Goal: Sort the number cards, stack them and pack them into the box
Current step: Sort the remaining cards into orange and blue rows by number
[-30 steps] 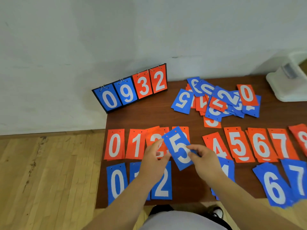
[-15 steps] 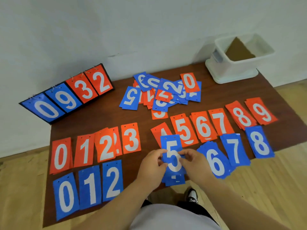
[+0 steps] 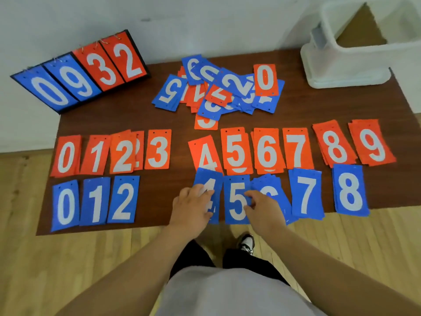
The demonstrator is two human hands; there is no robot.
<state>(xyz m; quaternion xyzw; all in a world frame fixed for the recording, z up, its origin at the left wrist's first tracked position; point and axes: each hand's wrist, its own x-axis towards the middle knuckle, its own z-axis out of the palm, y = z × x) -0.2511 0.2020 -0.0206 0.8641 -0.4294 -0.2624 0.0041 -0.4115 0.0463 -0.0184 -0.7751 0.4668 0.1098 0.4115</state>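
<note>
Red number cards 0 to 9 (image 3: 237,151) lie in a row across the brown table (image 3: 159,115). Below them runs a blue row: 0, 1, 2 (image 3: 95,201), a gap, then 4, 5, 6, 7, 8. My left hand (image 3: 191,206) rests flat on the blue 4 card (image 3: 209,179). The fingertips of my right hand (image 3: 264,208) touch the right edge of the blue 5 card (image 3: 235,197), which lies flat, and the hand covers part of the blue 6 pile (image 3: 271,190). An unsorted heap of red and blue cards (image 3: 227,87) lies at the back middle.
A white plastic box (image 3: 341,71) stands open at the back right corner. A black scoreboard stand (image 3: 79,71) showing 0 9 3 2 leans against the wall at the back left. The table's front edge is just below the blue row, over a wooden floor.
The blue 5 card, held up in both hands before, now lies flat in the blue row between 4 and 6. My left hand has shifted onto the blue 4.
</note>
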